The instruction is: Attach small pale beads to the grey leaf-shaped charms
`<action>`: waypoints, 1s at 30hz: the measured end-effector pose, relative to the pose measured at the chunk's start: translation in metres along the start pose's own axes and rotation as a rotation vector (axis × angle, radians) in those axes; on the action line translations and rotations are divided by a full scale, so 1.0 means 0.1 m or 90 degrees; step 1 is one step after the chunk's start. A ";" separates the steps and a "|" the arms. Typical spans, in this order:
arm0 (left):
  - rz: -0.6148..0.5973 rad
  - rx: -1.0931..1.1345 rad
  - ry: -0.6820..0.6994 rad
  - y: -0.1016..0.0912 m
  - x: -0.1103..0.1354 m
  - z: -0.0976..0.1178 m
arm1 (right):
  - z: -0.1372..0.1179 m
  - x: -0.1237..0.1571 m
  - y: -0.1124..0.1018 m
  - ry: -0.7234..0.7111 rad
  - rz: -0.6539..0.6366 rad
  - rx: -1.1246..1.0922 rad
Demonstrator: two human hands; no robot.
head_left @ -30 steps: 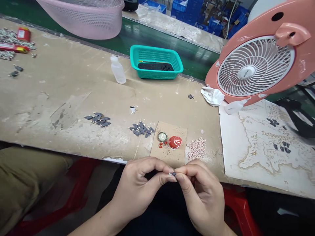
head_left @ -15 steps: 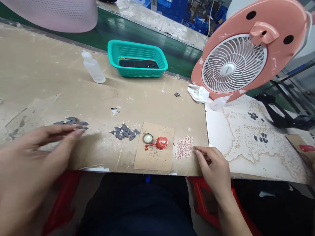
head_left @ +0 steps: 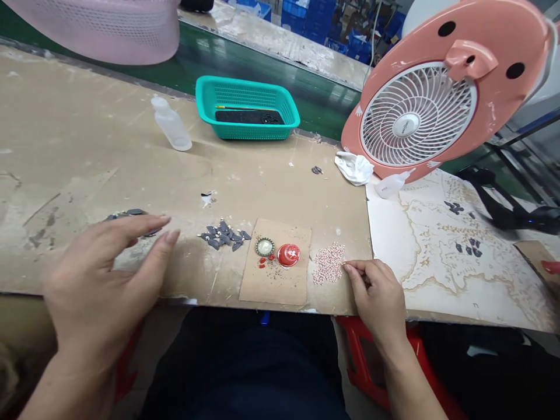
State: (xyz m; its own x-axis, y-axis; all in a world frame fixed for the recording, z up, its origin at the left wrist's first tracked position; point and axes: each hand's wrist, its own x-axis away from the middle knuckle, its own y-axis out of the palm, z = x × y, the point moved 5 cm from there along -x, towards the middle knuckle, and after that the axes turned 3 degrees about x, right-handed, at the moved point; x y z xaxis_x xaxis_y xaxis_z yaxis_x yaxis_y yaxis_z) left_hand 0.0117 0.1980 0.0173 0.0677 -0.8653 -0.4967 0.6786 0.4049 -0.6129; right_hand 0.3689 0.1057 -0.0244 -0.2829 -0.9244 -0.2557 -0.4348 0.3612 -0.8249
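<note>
My left hand (head_left: 114, 262) is over the table at the left, thumb and forefinger apart with nothing seen between them. It partly covers a pile of dark grey leaf-shaped pieces (head_left: 133, 212). A second pile of such pieces (head_left: 223, 234), with small pale tips, lies to its right. My right hand (head_left: 378, 291) is closed in a pinch at the right edge of a heap of tiny pinkish beads (head_left: 328, 264); what its fingertips hold is too small to make out. Between the hands, a cardboard piece (head_left: 273, 291) bears a bottle cap (head_left: 265, 247), a red cap-like dish (head_left: 289, 255) and red bits (head_left: 262, 262).
A green basket (head_left: 249, 131) with a black phone stands at the back, a squeeze bottle (head_left: 172, 125) to its left. A pink fan (head_left: 406, 122), crumpled tissue (head_left: 354, 168) and small bottle (head_left: 391, 185) stand back right. A map-printed sheet (head_left: 437, 262) covers the right side.
My left hand has moved right, away from the left pile, and its thumb and forefinger have parted. My right hand stays pinched beside the beads. The view has shifted slightly.
</note>
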 end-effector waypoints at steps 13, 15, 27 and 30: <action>-0.191 0.340 0.097 0.26 0.32 0.86 | -0.13 0.11 -0.06 0.153 0.031 -0.217; -0.211 0.344 0.093 0.28 0.33 0.88 | -0.10 0.08 -0.05 0.164 0.038 -0.195; -0.245 0.319 0.055 0.31 0.34 0.80 | -0.08 0.04 0.01 0.161 0.033 -0.206; -0.186 0.240 0.052 0.23 0.26 0.58 | -0.13 0.05 0.00 0.152 0.042 -0.237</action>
State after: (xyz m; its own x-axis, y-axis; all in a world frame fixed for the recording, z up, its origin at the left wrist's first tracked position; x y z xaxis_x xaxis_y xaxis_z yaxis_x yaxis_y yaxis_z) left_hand 0.0713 0.1680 0.0262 -0.2118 -0.8948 -0.3930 0.8798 0.0005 -0.4753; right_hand 0.3563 0.1027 -0.0192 -0.4912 -0.8594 -0.1423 -0.6752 0.4788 -0.5612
